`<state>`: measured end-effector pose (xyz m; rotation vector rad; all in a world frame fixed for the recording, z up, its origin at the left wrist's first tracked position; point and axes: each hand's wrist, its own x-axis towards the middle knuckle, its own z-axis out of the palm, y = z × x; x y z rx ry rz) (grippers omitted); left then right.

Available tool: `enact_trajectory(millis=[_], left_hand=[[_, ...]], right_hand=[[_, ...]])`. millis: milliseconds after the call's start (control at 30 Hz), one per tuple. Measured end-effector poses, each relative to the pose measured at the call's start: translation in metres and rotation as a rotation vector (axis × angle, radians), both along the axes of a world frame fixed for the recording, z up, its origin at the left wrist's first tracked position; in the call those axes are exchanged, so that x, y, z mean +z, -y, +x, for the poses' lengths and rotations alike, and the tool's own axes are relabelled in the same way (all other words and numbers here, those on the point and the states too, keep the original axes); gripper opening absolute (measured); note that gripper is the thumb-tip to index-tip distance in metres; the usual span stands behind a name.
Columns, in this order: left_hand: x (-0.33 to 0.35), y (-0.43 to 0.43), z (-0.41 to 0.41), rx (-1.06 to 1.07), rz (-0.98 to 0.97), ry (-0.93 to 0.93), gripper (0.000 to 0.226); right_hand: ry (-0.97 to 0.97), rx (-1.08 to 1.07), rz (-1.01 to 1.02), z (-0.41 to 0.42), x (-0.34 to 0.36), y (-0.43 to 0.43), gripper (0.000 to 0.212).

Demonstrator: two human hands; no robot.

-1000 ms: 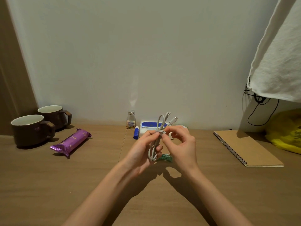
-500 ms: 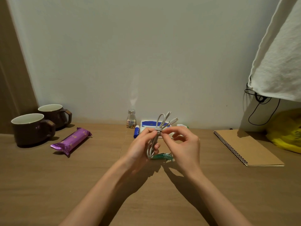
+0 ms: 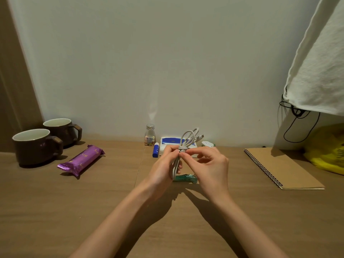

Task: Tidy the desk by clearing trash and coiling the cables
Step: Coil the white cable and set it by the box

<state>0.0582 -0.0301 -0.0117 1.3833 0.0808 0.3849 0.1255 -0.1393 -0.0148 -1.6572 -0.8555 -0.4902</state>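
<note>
1. Both bare hands are raised above the middle of the wooden desk (image 3: 93, 211), meeting around a white cable (image 3: 188, 138) that is folded into a long bundle
2. The left hand (image 3: 163, 166) is closed around the lower part of the bundle, fingers curled over it, so that only a short looped end shows below the fist
3. The right hand (image 3: 208, 164) pinches the bundle's wrapped waist between thumb and forefinger, a narrow grip right against the left hand's fingertips; its other fingers are loosely bent
4. Above the two hands the cable's loops and a plug end fan up and to the right, clear of the desk
5. Directly below the hands, on the desk, lies a small green wrapper (image 3: 186, 178), partly hidden by the right hand
6. At the far edge by the wall stand a small clear bottle (image 3: 150, 135) with a silver cap, a blue tube (image 3: 156, 150) just near of it, and a blue and white pack (image 3: 170, 141) partly behind the cable
7. A small white object (image 3: 207, 143) sits just right of that pack; what it is cannot be told
8. To the left lies a purple snack wrapper (image 3: 81, 160), and further left two brown mugs (image 3: 37, 146) stand close together near the wall
9. To the right a spiral notebook (image 3: 284, 168) with a tan cover lies flat, with a yellow bag (image 3: 327, 151) beyond it at the right edge
10. A white cloth (image 3: 320, 62) hangs over the far right corner, with a black cord (image 3: 297, 127) dangling under it
</note>
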Motion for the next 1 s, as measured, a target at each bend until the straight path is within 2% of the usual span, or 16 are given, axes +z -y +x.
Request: enact_trajectory(millis=[100,267,433,500,633,800,1000], left_hand=[[0.002,0.000,0.000,0.029,0.027,-0.003,0.021],[0.001,0.002,0.001,0.078,0.107,-0.003,0.023],[-0.002,0.004,0.003,0.153,0.271,0.049,0.027],[-0.002,0.005,0.003,0.184,0.293,0.090,0.025],[-0.008,-0.001,0.004,0.253,0.428,0.077,0.026],[-0.013,-0.008,0.009,0.376,0.525,0.055,0.027],[-0.015,-0.010,0.012,0.454,0.531,0.041,0.024]], right_hand=[[-0.155,0.067,0.045,-0.002,0.001,-0.003,0.013],[-0.293,0.114,0.085,-0.002,0.003,-0.005,0.004],[-0.497,0.205,0.097,0.000,0.000,-0.008,0.016],[-0.487,0.225,0.066,0.002,0.001,-0.008,0.014],[-0.317,0.174,-0.038,0.006,0.002,-0.005,0.002],[-0.132,0.178,-0.168,0.002,0.002,-0.003,0.008],[-0.216,0.366,-0.199,0.000,0.007,-0.004,0.023]])
